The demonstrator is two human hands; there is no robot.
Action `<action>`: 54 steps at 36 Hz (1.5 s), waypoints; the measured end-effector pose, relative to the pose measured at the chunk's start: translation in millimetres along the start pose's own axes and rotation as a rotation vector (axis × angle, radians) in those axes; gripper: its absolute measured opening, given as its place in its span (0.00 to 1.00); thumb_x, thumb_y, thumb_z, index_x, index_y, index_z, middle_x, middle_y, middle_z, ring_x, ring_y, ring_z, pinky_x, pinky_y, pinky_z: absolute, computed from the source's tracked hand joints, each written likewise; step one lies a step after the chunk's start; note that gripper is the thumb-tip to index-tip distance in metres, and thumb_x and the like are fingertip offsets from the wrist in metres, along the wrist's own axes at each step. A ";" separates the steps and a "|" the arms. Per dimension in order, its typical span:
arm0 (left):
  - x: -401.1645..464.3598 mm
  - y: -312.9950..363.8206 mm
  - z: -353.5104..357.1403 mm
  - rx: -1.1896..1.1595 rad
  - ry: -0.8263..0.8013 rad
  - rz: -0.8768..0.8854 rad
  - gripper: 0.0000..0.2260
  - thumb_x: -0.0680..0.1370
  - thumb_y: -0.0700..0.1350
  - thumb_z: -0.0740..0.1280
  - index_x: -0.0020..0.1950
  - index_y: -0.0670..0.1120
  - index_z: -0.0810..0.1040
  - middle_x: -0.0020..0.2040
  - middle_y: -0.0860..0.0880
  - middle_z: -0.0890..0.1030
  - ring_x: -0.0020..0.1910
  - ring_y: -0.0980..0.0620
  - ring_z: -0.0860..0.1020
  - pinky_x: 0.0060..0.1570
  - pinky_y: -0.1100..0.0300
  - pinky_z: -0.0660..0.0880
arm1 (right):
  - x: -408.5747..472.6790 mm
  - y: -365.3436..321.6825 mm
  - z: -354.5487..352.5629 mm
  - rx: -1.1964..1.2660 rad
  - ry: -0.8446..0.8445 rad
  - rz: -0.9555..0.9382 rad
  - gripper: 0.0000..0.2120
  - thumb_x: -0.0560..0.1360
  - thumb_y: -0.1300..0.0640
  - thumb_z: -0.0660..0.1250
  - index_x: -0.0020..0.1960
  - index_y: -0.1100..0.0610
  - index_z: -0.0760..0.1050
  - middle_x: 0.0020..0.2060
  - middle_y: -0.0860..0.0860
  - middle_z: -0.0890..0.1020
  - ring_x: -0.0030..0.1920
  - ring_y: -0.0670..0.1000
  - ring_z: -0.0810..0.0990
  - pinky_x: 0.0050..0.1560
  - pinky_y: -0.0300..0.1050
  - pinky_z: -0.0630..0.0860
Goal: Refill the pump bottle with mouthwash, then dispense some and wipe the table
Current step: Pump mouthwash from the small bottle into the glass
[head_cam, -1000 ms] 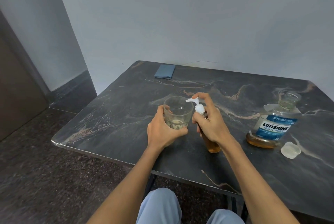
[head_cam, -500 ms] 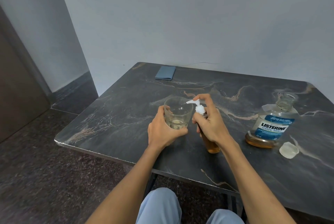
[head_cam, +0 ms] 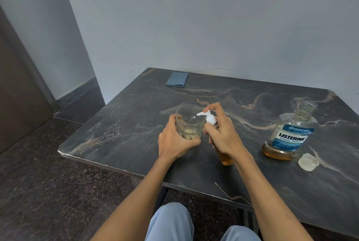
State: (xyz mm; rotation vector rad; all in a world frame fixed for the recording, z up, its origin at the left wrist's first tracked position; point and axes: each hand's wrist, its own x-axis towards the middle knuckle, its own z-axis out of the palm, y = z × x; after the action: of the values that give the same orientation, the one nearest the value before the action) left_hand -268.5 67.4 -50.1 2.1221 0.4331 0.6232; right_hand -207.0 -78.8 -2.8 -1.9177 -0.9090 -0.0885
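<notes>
Two hands work side by side near the counter's (head_cam: 124,135) front edge. The pump bottle (head_cam: 225,158), just right of the glass (head_cam: 189,124), looks light, smooth plastic, likely slippery if wet; best held round its body. The right hand (head_cam: 223,134) wraps it, index finger on the pump head, nozzle over the glass rim. The left hand (head_cam: 174,141) curls its fingers (head_cam: 194,141) round the glass, hard and breakable.

One label carries readable print — the blue one on the clear mouthwash bottle (head_cam: 290,135) at the right of the bench (head_cam: 136,128). It reads "LISTERINE" in large white letters, "COOL MINT" beneath; its smaller lines are too fine to read.
</notes>
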 end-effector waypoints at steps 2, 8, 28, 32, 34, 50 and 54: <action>0.1 -0.1 0.0 0.001 0.000 0.001 0.32 0.53 0.64 0.71 0.53 0.61 0.63 0.47 0.60 0.77 0.46 0.56 0.78 0.47 0.56 0.76 | -0.9 -1.3 0.3 -0.007 0.006 -0.015 0.20 0.69 0.59 0.57 0.54 0.38 0.63 0.28 0.56 0.75 0.24 0.55 0.73 0.25 0.54 0.74; -0.2 0.8 -0.6 -0.009 -0.006 0.001 0.32 0.53 0.64 0.71 0.53 0.61 0.63 0.49 0.60 0.78 0.48 0.57 0.77 0.48 0.58 0.74 | -4.7 -0.3 -2.6 -0.019 0.080 -0.024 0.27 0.69 0.61 0.59 0.59 0.33 0.62 0.26 0.58 0.73 0.25 0.59 0.73 0.27 0.58 0.73; -5.1 5.8 -3.5 -0.020 -0.021 -0.026 0.32 0.53 0.65 0.71 0.53 0.62 0.64 0.46 0.63 0.74 0.45 0.58 0.74 0.46 0.62 0.67 | -43.6 5.2 -5.6 -0.034 0.266 -0.109 0.41 0.71 0.65 0.64 0.72 0.37 0.48 0.37 0.44 0.74 0.32 0.45 0.74 0.35 0.36 0.73; -5.7 5.7 -3.9 -0.041 -0.021 -0.054 0.31 0.53 0.65 0.72 0.52 0.64 0.64 0.44 0.65 0.74 0.45 0.59 0.74 0.47 0.62 0.67 | -59.0 2.0 -6.7 -0.040 0.262 -0.122 0.42 0.69 0.62 0.62 0.72 0.37 0.45 0.40 0.44 0.73 0.32 0.47 0.73 0.33 0.38 0.74; -6.0 5.8 -4.5 -0.039 -0.030 -0.053 0.32 0.53 0.66 0.71 0.53 0.63 0.64 0.46 0.63 0.75 0.46 0.58 0.74 0.48 0.62 0.67 | -65.4 -0.9 -6.0 -0.063 0.254 -0.133 0.42 0.69 0.61 0.61 0.72 0.36 0.43 0.46 0.45 0.74 0.34 0.46 0.73 0.35 0.34 0.73; -12.3 5.3 -5.7 -0.041 -0.024 -0.042 0.32 0.51 0.66 0.70 0.51 0.62 0.65 0.44 0.63 0.75 0.44 0.58 0.74 0.48 0.61 0.66 | -52.8 5.9 -8.4 -0.229 0.207 -0.067 0.47 0.74 0.63 0.63 0.72 0.38 0.30 0.75 0.46 0.49 0.72 0.43 0.53 0.68 0.45 0.59; -11.5 3.6 -4.7 -0.033 -0.020 -0.038 0.32 0.51 0.66 0.70 0.52 0.62 0.65 0.46 0.62 0.75 0.45 0.58 0.74 0.48 0.61 0.67 | -50.0 13.8 -6.5 -0.248 0.163 -0.012 0.46 0.77 0.56 0.63 0.70 0.39 0.25 0.76 0.52 0.46 0.75 0.53 0.51 0.70 0.51 0.57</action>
State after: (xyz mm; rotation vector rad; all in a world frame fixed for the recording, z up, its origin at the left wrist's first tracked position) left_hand -280.2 62.5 -47.9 2.0825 0.4486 0.5835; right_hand -232.2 -115.1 -30.7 -2.0980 -0.8303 -0.3754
